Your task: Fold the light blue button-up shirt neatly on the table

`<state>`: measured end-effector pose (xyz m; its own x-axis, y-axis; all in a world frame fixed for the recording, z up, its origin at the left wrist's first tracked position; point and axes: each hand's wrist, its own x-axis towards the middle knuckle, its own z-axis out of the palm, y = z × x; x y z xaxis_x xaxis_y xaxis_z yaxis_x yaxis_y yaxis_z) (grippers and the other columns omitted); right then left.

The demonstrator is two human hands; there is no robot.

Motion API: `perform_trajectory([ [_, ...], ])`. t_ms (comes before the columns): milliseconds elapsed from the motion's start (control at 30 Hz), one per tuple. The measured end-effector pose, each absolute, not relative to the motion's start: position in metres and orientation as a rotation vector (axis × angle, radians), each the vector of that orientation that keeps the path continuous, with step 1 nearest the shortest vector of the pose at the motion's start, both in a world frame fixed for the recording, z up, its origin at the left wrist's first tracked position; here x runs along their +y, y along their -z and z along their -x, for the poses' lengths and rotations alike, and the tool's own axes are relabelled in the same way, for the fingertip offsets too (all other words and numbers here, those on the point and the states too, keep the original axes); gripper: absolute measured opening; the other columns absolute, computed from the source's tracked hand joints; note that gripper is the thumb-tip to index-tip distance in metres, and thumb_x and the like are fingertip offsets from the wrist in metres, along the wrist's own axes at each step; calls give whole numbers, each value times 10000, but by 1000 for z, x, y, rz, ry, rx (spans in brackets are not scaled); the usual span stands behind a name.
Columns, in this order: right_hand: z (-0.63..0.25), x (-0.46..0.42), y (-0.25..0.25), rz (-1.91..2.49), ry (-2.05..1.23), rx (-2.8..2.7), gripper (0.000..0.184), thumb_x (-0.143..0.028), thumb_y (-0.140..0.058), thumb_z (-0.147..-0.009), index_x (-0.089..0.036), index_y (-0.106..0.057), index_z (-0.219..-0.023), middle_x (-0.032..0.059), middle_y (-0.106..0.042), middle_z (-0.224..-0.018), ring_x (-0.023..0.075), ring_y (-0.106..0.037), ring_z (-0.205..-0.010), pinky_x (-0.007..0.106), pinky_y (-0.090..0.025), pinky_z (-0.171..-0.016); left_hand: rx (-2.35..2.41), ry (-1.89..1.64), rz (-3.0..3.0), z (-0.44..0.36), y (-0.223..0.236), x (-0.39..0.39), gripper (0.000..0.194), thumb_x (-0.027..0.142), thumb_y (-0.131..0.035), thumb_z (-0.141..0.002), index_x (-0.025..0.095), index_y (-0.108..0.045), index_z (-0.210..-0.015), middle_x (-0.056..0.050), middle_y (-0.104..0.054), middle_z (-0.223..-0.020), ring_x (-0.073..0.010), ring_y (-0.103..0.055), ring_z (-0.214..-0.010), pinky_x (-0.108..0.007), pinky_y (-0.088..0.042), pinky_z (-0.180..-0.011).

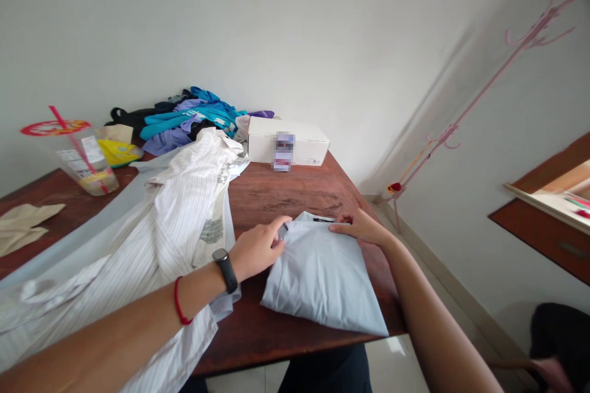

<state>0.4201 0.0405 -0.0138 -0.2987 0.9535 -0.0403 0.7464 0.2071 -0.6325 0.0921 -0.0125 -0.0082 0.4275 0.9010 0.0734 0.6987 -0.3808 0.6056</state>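
A light grey mailing bag, softly creased, lies near the front edge of the wooden table. Part of a printed label shows along its far edge. My left hand, with a dark band on the wrist, is closed on the bag's far left corner; a small grey fold shows between thumb and fingers. My right hand grips the far right corner, its thumb on top and its other fingers curled at the edge. Left of the bag, a white striped shirt is spread out beneath my left forearm.
A white box stands at the back. Behind the shirt is a heap of clothes. A plastic cup with a straw and crumpled napkins are at the left. A pink coat stand leans across the right side.
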Motion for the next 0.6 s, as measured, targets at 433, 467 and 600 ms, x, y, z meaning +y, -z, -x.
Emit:
perform_trajectory([
  [433,-435,42,18,1718,-915,-1801,529,-607,-863,-633,-185,-632,-854,26,-682,-737,157,-602,-609,247,-402,-475,627,-397,-2480,-95,-8,-20,530,457,-583,-995,336,-509,-1506,-55,-390,-1620,-333,-307,-1513,-571,-211,-1241],
  [467,-434,41,17,1726,-921,-1796,525,-602,-865,-630,-186,-630,-846,23,-680,-736,158,-604,-614,246,-403,-474,644,-349,-2479,-95,-6,-21,572,496,-582,-991,344,-470,-1530,-59,-338,-1644,-344,-268,-1527,-593,-177,-1241],
  [600,-433,38,10,1751,-977,-1750,508,-609,-863,-626,-187,-618,-767,28,-664,-694,157,-586,-584,253,-405,-463,823,-314,-2505,-94,2,-19,695,606,-538,-979,315,-368,-1587,-82,-156,-1698,-362,-116,-1560,-605,-127,-1243],
])
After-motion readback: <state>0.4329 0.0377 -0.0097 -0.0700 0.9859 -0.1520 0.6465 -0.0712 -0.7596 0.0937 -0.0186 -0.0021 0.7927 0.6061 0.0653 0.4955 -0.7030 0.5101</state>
